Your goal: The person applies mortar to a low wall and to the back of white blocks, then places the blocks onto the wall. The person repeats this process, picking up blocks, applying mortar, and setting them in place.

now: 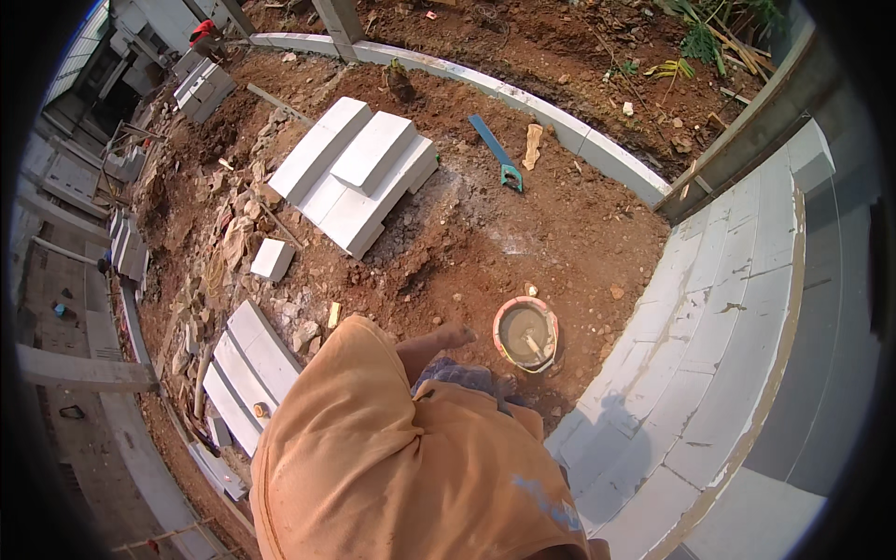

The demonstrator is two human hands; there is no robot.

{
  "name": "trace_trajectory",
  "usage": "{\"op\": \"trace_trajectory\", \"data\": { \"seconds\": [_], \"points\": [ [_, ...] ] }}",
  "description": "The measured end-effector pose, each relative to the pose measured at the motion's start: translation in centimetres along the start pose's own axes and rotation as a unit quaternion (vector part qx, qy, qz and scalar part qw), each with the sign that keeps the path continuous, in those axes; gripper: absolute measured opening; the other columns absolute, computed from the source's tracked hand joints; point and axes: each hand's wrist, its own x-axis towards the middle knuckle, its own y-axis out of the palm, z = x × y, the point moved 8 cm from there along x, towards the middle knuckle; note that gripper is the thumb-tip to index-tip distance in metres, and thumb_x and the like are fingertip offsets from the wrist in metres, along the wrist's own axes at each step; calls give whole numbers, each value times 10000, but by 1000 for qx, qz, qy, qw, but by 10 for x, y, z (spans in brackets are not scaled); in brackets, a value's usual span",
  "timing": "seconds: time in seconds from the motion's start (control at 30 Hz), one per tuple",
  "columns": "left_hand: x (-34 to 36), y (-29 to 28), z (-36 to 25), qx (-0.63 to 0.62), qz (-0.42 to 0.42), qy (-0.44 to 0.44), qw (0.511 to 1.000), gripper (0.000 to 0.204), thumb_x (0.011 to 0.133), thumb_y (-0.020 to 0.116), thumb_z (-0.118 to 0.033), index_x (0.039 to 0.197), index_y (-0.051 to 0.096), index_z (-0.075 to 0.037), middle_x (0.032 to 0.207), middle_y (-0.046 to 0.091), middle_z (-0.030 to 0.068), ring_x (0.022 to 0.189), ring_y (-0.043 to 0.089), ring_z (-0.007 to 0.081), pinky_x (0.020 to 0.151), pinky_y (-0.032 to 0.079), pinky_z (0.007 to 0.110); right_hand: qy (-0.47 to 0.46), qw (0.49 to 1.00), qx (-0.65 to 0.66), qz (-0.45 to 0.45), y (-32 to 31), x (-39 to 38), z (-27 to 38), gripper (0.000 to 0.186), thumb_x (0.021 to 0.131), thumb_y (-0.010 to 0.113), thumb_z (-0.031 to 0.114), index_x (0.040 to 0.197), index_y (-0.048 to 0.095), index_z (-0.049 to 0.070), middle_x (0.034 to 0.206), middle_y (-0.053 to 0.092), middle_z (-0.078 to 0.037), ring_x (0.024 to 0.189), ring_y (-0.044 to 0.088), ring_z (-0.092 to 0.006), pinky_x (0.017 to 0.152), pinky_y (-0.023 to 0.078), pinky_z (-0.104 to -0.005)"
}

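Observation:
My left hand (455, 336) reaches out from an orange sleeve (350, 359), over bare reddish soil. Its fingers look loosely stretched, with nothing visible in them. To the right of it, apart from the hand, a round bucket (500, 329) stands upright with wet grey mortar (519, 325) inside. A pale tool or stick (533, 345) lies partly sunk in the mortar; I cannot make out its kind. My right hand is hidden behind my body and shirt. Close on my right rises a wall of pale blocks (691, 345), with grey mortar along its top edge.
White blocks (373, 154) are stacked ahead, and more lie at the left (245, 359), bearing a small tape measure (260, 409). A hand saw (492, 149) rests on the soil. Rubble (238, 238) covers ground farther left. Beyond runs a low block course (523, 101). Someone in red (203, 33) bends far off.

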Motion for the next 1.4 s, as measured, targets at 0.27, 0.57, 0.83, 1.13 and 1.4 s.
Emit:
{"op": "trace_trajectory", "data": {
  "seconds": [0.27,0.57,0.83,1.13,1.4],
  "points": [
    [-162,-38,105,-215,-230,-206,927,512,915,650,-504,1053,722,-16,986,723,227,938,693,355,835,519,466,182,894,405,-57,-247,44,51,347,985,534,237,1279,606,68,992,697,-110,796,682,-244,651,536,-383],
    [-172,68,241,-253,-163,-251,920,475,928,628,-459,1045,727,-10,970,732,194,899,690,293,823,524,413,121,937,327,10,-311,151,243,375,978,502,81,1345,572,49,946,697,-127,665,669,-209,562,545,-329],
    [-81,-2,332,-469,-332,-210,791,386,943,652,-415,911,732,-39,722,674,122,657,618,223,624,471,391,-26,993,-42,108,-291,367,400,299,885,635,202,1125,737,56,1005,748,-137,904,728,-234,740,569,-387],
    [-69,-250,301,-586,-426,-174,666,422,965,650,-421,1130,721,-39,859,692,64,807,609,154,760,484,331,-181,967,-161,73,-375,594,774,518,973,643,284,1424,542,50,991,689,-81,757,635,-169,677,521,-333],
    [-141,5,325,-679,-340,-387,523,312,974,666,-341,1045,690,-38,879,673,26,786,606,122,686,496,307,-329,932,-119,-93,-384,749,1178,1022,907,540,699,1513,325,-96,1523,398,-318,1443,386,-386,1176,305,-380]
  ]
}}
